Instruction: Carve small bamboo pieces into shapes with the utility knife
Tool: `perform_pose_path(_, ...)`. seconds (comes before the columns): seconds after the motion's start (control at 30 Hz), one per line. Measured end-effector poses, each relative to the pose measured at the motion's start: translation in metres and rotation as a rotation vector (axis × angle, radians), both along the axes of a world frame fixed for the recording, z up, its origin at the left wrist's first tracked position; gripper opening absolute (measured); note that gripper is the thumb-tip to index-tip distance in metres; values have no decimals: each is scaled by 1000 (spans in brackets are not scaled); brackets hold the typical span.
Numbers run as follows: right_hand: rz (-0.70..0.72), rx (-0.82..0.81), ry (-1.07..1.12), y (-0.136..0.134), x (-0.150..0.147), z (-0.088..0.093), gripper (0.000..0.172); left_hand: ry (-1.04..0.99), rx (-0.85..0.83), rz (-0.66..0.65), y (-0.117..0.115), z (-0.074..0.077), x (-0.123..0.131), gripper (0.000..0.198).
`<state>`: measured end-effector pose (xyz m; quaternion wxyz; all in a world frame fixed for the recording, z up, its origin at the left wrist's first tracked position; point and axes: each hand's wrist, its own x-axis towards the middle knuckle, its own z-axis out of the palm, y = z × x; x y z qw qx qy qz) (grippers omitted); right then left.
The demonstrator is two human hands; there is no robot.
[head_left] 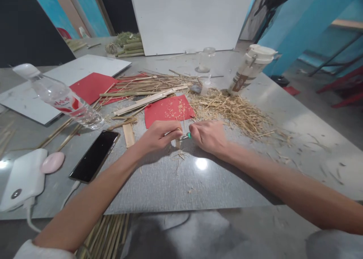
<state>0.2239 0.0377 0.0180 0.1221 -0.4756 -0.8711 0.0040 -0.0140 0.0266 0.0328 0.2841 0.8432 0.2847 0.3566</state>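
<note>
My left hand (160,136) is closed in a pinch over the table, its fingers on a short pale strip of straw (178,142). Facing it, my right hand (208,136) is wrapped round a small tool (189,135) with a green end and a thin metal blade pointing left at the strip. Most of the tool's handle is hidden in my fist, so its exact kind does not show. Just beyond both hands lies a red sheet (167,109) with curled pale bits on it. Shavings (180,155) are scattered below my fingers.
A heap of straw trimmings (238,113) lies right of centre, with long stalks (147,83) behind. At left are a water bottle (68,100), a phone (95,155) and a white power bank (25,179) with cables. Jars (206,60) and a lidded canister (251,70) stand at the back.
</note>
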Motion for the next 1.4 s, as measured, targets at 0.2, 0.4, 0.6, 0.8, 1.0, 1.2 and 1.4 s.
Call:
perform_pose_path(0.2,-17,-60,-167,-6,-7,1,59,-18,-8,-11,2,-1,0,46)
perform_pose_path(0.4,33,-17,-229,-10,-10,-4,53,-22,1,17,3,0,-3,38)
perform_pose_path(0.6,-43,-2,-138,-6,-2,0,58,-31,-21,70,5,-2,-6,36)
perform_pose_path(0.8,-72,-53,-139,-6,-4,2,61,-16,-54,67,5,-2,-6,39)
perform_pose_path(1.0,-83,-70,-182,-5,-4,1,63,-17,-19,32,5,-2,-2,39)
perform_pose_path(1.2,-62,-74,-241,-8,-6,4,60,34,30,33,4,-1,1,45)
perform_pose_path(1.4,-27,-37,-277,-11,-9,2,58,50,25,40,1,1,0,45)
